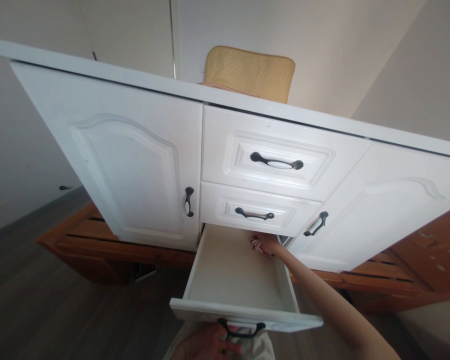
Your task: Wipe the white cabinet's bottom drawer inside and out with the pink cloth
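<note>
Your right hand (pixel 265 244) curls its fingers near a small pale item (pixel 256 245) deep inside the pulled-out drawer (pixel 228 275); you can't tell whether they grip it. Your left hand (pixel 210 342) is below the front handle (pixel 242 331), finger contact unclear. You seem to be placing or retrieving; withdrawing calls for clearing the white cabinet (pixel 131 185) above.

The bottom drawer (pixel 230 275) is pulled well out, its open top faced upward. Its flat, cream-toned base is bounded by thin white side walls. The white front panel (pixel 200 309), set wider than the box, is seen from above and fitted with a dark, curved handle (pixel 243 335) placed centrally.
</note>
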{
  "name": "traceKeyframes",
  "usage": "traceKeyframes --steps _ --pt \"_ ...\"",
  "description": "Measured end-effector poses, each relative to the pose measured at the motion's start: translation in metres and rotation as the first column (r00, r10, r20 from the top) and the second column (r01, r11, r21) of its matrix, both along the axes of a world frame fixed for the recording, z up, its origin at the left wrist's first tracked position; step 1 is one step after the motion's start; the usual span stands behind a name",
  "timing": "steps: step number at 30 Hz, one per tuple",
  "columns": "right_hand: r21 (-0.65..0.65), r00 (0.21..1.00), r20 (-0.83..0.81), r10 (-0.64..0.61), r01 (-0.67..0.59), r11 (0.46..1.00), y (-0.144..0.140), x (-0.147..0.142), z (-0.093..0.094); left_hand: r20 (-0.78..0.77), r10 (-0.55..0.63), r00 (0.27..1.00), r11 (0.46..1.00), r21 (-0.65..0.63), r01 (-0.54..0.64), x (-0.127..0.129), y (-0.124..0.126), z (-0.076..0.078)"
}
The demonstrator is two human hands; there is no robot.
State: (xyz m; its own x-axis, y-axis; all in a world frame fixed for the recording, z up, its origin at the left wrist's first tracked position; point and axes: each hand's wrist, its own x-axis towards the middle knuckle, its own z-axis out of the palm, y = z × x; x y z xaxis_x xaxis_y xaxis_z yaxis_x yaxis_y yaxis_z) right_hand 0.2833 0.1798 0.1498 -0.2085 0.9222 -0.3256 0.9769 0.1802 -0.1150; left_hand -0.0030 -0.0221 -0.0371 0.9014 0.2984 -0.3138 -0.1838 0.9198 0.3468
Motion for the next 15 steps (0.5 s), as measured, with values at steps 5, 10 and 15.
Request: traceKeyframes --steps 5,10,15 --pt "-0.337 0.994 0.044 0.099 -0.078 0.938 -0.062 0.011 -0.018 0.009 -0.096 0.995 0.995 0.034 0.095 -0.002 0.004 -0.001" --pt "-0.507 0.975 -0.187 0.121 -0.201 0.838 -0.102 0.022 -0.015 0.048 -0.163 0.986 0.983 0.088 0.158 0.001 0.008 0.000" --pt "-0.508 0.734 -0.611 -0.297 -0.077 0.858 -0.064 -0.012 -0.002 0.017 -0.163 0.987 0.984 0.073 0.161 0.000 0.009 -0.001"
